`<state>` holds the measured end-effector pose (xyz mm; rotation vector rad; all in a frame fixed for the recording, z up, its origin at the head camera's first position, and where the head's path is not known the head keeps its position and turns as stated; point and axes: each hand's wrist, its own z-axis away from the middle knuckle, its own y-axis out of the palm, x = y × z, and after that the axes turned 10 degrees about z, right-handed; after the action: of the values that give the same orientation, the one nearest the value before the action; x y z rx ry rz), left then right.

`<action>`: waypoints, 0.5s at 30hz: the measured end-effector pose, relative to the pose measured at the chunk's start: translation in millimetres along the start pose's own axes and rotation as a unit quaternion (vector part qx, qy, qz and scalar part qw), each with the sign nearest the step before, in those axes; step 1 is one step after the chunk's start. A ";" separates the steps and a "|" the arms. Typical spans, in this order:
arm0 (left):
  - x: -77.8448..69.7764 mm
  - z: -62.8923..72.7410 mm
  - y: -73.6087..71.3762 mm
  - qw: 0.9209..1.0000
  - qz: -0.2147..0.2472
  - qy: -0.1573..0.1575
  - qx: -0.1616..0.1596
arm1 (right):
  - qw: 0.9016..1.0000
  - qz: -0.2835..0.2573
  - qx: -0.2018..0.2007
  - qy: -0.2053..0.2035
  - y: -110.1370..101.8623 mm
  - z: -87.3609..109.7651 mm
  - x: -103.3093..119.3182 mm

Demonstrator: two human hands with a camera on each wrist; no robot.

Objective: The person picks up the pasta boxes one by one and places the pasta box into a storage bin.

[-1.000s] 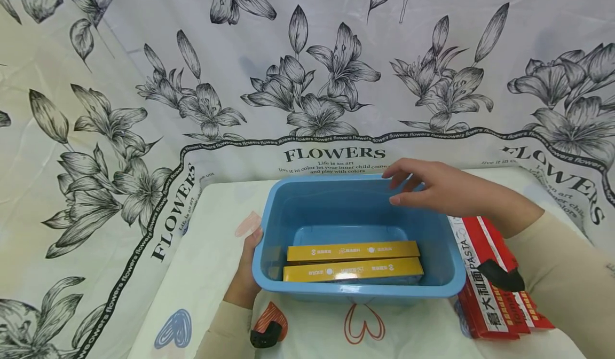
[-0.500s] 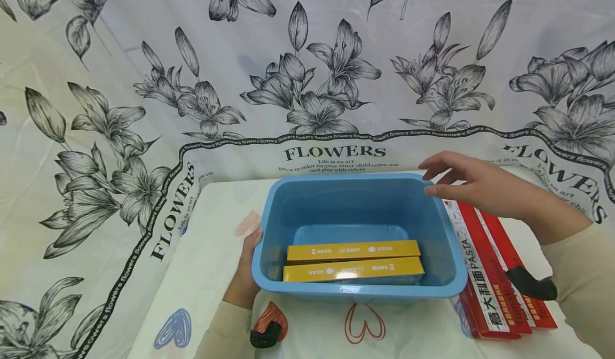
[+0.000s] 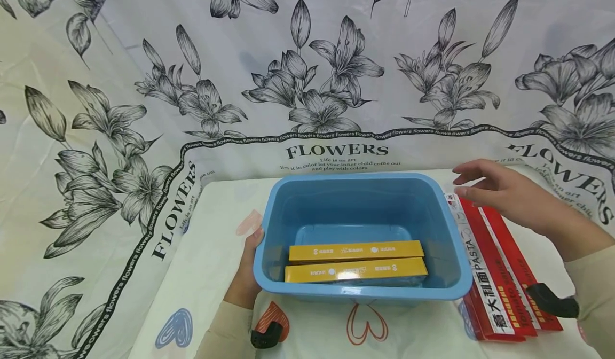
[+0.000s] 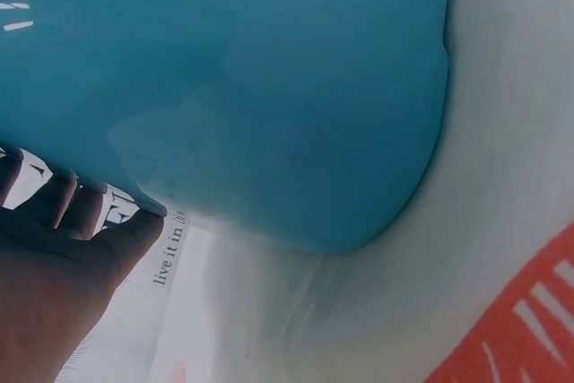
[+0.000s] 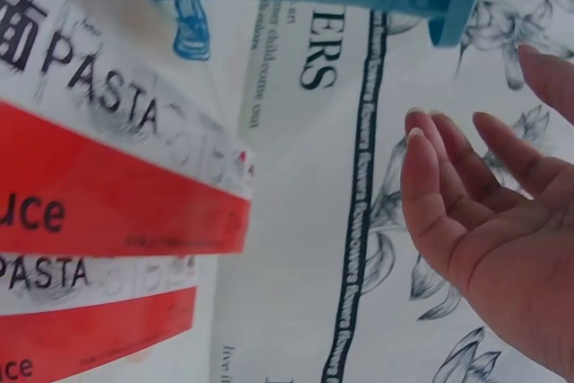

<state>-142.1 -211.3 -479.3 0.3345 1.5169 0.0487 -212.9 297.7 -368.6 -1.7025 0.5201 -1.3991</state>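
Observation:
My left hand (image 3: 246, 267) holds the left side of a blue plastic tub (image 3: 362, 292), its fingertips at the rim. Seen from the left wrist, the fingers (image 4: 126, 244) reach up to the edge beside the tub's smooth outer wall. Two yellow boxes (image 3: 355, 251) lie side by side in the near part of the tub. My right hand (image 3: 502, 193) is raised, fingers relaxed and bent with nothing in them, over the far end of red-and-white pasta boxes (image 3: 495, 273). From the right wrist, the palm and spread fingers show apart from the pasta boxes.
A white cloth with printed hearts (image 3: 367, 324) covers the table. Behind it hangs a flower-patterned curtain (image 3: 192, 161) that also runs along the left side. The pasta boxes stand close against the tub's right side.
My right hand has moved right, from over the tub's far right corner to above the pasta boxes. My left hand stays at the tub's left rim.

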 end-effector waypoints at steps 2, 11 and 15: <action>-0.2 0.0 -0.1 1.000 -0.001 0.001 0.001 | 1.000 -0.003 -0.001 0.010 0.2 2.5 -9.6; -2.6 1.2 0.4 1.000 -0.002 0.001 0.008 | 0.998 -0.019 -0.008 0.066 6.9 13.9 -44.3; -14.6 5.8 8.0 1.000 -0.005 -0.002 0.018 | 0.996 -0.024 -0.007 0.085 7.5 20.6 -58.3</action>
<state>-135.9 -208.2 -463.1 0.3558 1.5172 0.0115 -208.9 344.9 -409.0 -1.6257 0.5883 -1.5863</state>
